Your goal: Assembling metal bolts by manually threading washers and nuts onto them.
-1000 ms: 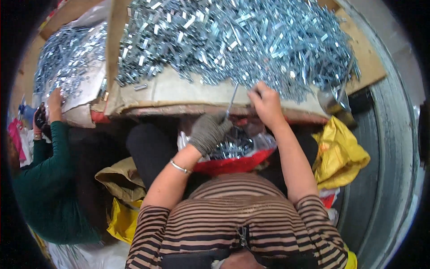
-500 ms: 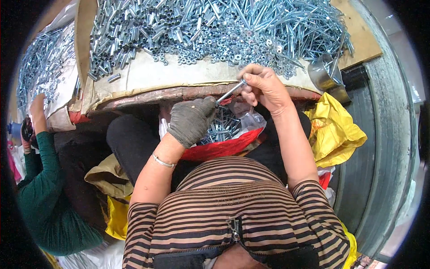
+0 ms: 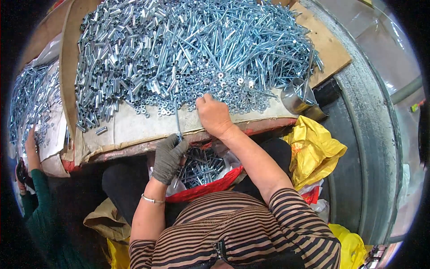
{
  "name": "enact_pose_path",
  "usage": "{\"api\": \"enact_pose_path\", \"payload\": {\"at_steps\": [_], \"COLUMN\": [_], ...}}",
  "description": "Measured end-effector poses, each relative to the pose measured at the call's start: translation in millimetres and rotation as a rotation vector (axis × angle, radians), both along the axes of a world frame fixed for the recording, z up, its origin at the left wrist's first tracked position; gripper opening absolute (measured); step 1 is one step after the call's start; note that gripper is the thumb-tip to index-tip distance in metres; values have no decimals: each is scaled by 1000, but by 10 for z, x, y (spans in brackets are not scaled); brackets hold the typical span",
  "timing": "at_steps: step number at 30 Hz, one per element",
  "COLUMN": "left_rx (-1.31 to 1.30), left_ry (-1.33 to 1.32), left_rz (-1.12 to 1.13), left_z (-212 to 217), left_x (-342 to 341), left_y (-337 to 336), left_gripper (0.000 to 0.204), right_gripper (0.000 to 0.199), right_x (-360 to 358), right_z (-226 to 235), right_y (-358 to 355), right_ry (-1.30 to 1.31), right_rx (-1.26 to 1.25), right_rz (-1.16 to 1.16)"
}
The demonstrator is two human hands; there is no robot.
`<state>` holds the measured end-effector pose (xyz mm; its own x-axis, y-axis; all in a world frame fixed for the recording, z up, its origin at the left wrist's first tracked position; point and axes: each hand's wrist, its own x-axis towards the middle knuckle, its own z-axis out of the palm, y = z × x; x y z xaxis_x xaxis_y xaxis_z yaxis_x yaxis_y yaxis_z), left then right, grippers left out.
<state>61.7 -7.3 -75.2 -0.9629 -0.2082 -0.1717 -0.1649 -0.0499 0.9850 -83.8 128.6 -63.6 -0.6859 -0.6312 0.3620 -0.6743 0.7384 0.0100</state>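
Observation:
My left hand (image 3: 168, 157), in a grey glove, grips a long silver bolt (image 3: 177, 121) that stands upright at the table's near edge. My right hand (image 3: 212, 115) is bare and rests palm down on small washers and nuts (image 3: 233, 87) at the front of the pile, fingers curled over them; whether it holds one is hidden. Behind lies a big heap of long bolts (image 3: 233, 40) and short metal tubes (image 3: 121, 76). On my lap sits a red bag (image 3: 204, 168) with finished bolts in it.
A cardboard sheet (image 3: 134, 127) covers the table. A small metal cup (image 3: 294, 96) stands at the right edge. Yellow bags (image 3: 313, 150) lie to my right. Another person's hand (image 3: 30, 145), in a green sleeve, works at a second pile on the left.
My right hand let go of the bolt near my lap and reached forward onto the washers. My left hand now holds the bolt alone, upright at the table edge.

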Motion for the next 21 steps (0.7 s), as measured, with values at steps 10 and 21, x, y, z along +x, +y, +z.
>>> {"api": "enact_pose_path", "payload": {"at_steps": [10,21], "left_rx": [-511,-579], "left_ry": [120,148], "left_rz": [-325,-435], "left_z": [89,195], "left_x": [57,184], "left_y": [90,170], "left_gripper": [27,22], "right_gripper": [6,4], "right_x": [361,372], "right_z": [489,625], "right_y": [499,796], "right_ry": [-1200,-1004], "right_rx": [-1123,-871], "right_rz": [203,418]}}
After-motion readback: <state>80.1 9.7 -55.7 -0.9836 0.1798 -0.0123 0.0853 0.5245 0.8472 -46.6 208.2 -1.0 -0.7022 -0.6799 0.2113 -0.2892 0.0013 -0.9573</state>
